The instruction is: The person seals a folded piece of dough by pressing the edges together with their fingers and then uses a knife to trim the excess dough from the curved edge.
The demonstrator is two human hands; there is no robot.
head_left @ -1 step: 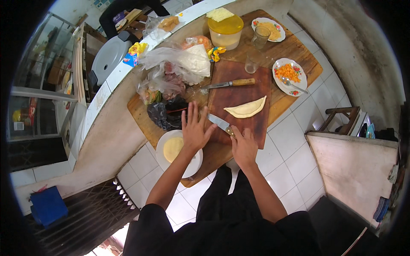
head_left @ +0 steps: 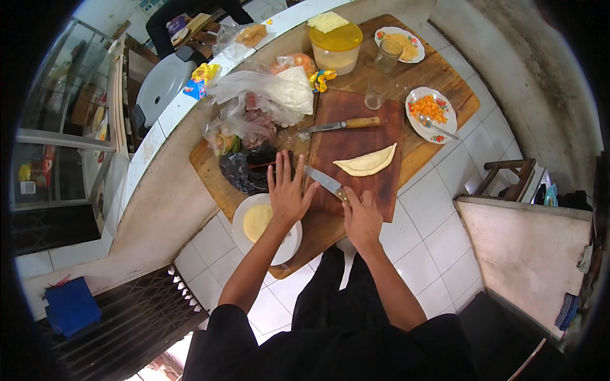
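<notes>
My right hand is closed round the brown handle of a small knife at the near part of the dark red-brown cutting board. Its blade points up and left. Left of the blade, my left hand is flat with fingers spread, holding nothing, beside a black plastic bag. A pale half-moon of folded dough lies on the board. Above it rests a second knife with a wooden handle. A white plate with a pale yellow round sheet is next to my left forearm.
The wooden table also bears a flowered plate of orange diced food with a spoon, a plate of crumbs, a glass mug, a glass, a yellow-lidded tub and plastic bags. A tiled ledge curves along the left.
My left hand has shifted very slightly left. The knife in my right hand has moved a little left too; the other things stay put.
</notes>
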